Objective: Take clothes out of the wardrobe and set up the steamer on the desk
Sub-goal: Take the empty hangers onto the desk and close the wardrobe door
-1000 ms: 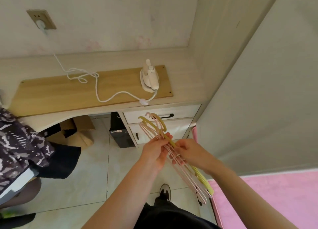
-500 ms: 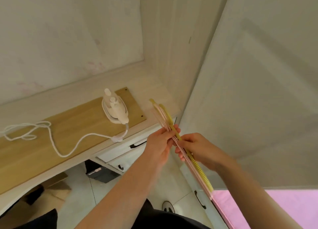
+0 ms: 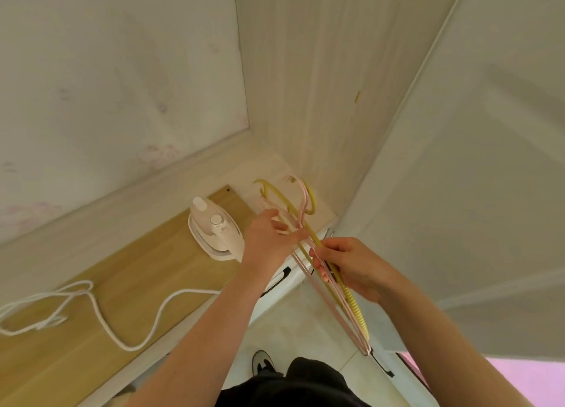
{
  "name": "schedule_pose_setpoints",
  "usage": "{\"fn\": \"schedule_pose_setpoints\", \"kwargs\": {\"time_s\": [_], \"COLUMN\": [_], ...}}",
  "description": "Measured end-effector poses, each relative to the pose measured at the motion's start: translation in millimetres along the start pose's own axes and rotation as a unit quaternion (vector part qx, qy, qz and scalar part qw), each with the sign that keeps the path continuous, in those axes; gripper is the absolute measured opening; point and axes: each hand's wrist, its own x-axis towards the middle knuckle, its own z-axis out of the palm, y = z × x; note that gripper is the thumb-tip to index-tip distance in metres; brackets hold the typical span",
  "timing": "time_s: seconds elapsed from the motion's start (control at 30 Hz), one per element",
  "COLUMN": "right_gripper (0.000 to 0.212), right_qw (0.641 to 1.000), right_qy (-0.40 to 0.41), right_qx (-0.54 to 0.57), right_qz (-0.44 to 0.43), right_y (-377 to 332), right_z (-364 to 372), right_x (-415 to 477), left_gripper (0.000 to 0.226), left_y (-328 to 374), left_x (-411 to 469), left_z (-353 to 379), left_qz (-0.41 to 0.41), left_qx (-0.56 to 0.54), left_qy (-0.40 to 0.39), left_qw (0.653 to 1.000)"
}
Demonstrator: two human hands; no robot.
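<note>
Hangers (image 3: 351,302) bunch in my right hand (image 3: 354,269), fingers (image 3: 319,262) curled round them; my left hand (image 3: 269,241) pinches pink ones beyond. I'd separate slowly, hooks clear of the steamer (image 3: 214,229).

Lighting: soft, even daylight, moderately bright; its direction cannot be told.
Shadows: faint and diffuse, with a weak one under the steamer (image 3: 214,232) on the desk (image 3: 91,330) at 8 o'clock.
Sheen: mild, on the floor tiles (image 3: 290,324) at 6 o'clock.
Sharpness: soft overall. The left hand (image 3: 266,241), right hand (image 3: 351,269) and hangers (image 3: 353,304) near centre are slightly smeared.
Distortion: wide-angle bowing, with the wardrobe door (image 3: 458,161) edges splaying from 12 to 3 o'clock.
Colour: warm, washed-out cast.
</note>
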Motion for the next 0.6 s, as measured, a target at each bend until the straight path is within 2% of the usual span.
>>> {"fn": "schedule_pose_setpoints", "kwargs": {"time_s": [0.07,0.2,0.33,0.5,0.6], "right_gripper": [0.025,0.023,0.022,0.021,0.018], "right_qw": [1.000,1.000,1.000,1.000,1.000], "right_qy": [0.007,0.015,0.007,0.016,0.008], "right_qx": [-0.021,0.011,0.023,-0.001,0.007], "right_qz": [0.002,0.007,0.005,-0.011,-0.007], "right_y": [-4.3,-11.4,-19.8,-34.4,-44.9], "right_z": [4.7,10.7,11.7,11.9,8.7], "right_x": [6.4,20.0,37.0,63.3,81.0], "left_gripper": [0.066,0.040,0.012,0.013,0.012], "left_y": [2.3,21.1,38.7,49.9,59.9], "left_x": [4.0,12.1,25.9,49.2,61.7], "left_z": [-13.1,-33.8,-42.2,-42.4,-42.7], "left_qz": [0.058,0.134,0.101,0.054,0.058], "left_qx": [0.021,-0.072,-0.171,-0.219,-0.214], "left_qy": [0.019,-0.031,-0.073,-0.035,-0.022], "left_qw": [0.998,0.988,0.977,0.974,0.975]}}
